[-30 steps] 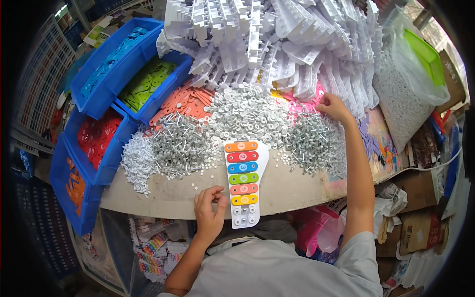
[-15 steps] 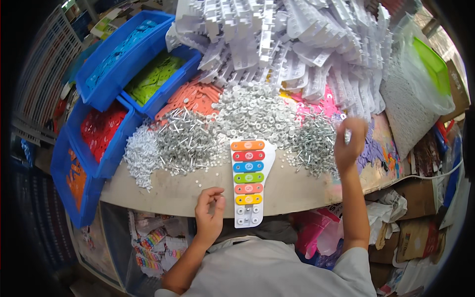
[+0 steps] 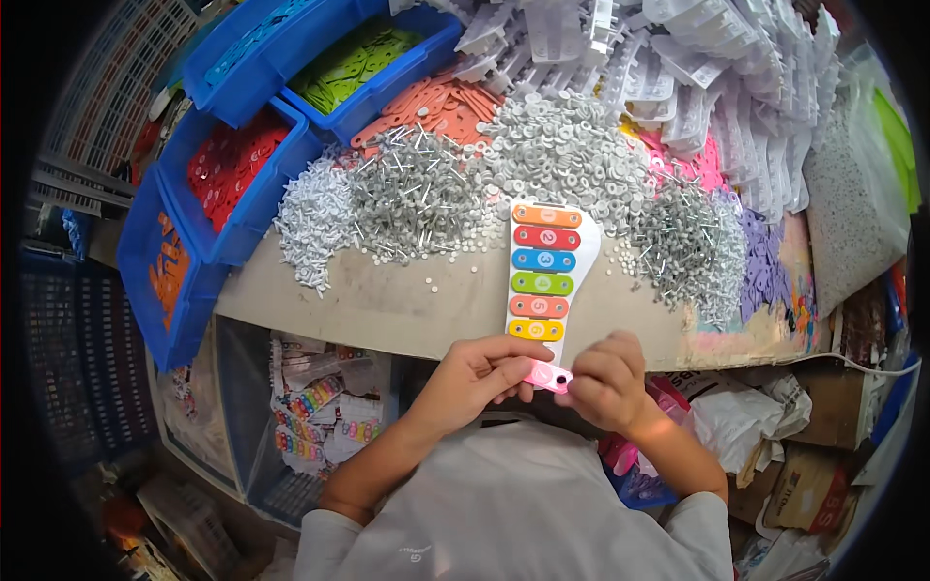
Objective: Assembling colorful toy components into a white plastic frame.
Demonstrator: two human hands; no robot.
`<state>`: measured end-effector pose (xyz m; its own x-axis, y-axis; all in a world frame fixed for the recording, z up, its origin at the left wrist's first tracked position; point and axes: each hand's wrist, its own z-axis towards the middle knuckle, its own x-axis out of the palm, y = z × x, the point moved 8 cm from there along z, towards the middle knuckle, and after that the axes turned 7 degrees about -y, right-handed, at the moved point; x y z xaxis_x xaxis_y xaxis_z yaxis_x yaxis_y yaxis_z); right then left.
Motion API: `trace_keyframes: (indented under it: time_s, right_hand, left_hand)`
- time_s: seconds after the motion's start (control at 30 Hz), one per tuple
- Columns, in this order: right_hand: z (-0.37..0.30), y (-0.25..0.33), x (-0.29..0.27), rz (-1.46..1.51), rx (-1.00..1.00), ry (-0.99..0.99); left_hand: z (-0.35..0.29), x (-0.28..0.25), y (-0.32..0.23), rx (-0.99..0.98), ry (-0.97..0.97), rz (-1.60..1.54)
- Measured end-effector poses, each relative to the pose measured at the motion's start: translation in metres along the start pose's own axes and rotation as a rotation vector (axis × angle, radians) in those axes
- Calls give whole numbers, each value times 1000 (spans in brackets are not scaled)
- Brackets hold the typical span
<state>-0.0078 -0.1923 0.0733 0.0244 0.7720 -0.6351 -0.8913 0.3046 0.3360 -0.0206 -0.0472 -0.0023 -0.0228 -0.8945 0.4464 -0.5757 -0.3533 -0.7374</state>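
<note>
A white toy xylophone (image 3: 542,271) lies on the worktable, its narrow end toward me. Six coloured bars sit across it, from the orange bar (image 3: 546,216) at the far end to the yellow bar (image 3: 536,330). Over its near end, my left hand (image 3: 475,376) pinches a pink xylophone bar (image 3: 548,376) by its left end. My right hand (image 3: 608,381) is at the bar's right end, its fingers closed; anything inside them is hidden. The near part of the white base is covered by my hands and the pink bar.
Beyond the xylophone are heaps of grey washers (image 3: 567,145), metal pins (image 3: 412,189) and screws (image 3: 683,237). Blue bins (image 3: 325,136) of coloured bars stand left. White bases (image 3: 746,58) are stacked at the back, with purple bars (image 3: 763,257) on the right.
My right hand has come back from the screw heap to the xylophone's near end. My left hand has moved in and now holds a pink bar there. The view has shifted.
</note>
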Motion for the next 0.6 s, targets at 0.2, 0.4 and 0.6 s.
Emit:
trace_keyframes:
  time_s: [0.2, 0.4, 0.6]
  right_hand:
    - [-18, -11, 21, 521, 729, 76]
    - [-23, 2, 40, 808, 1070, 322]
    - [-22, -16, 28, 593, 1129, 39]
  left_hand:
    - [-19, -15, -5, 291, -79, 387]
    - [-23, -2, 5, 235, 118, 452]
    - [-17, -28, -8, 497, -315, 483]
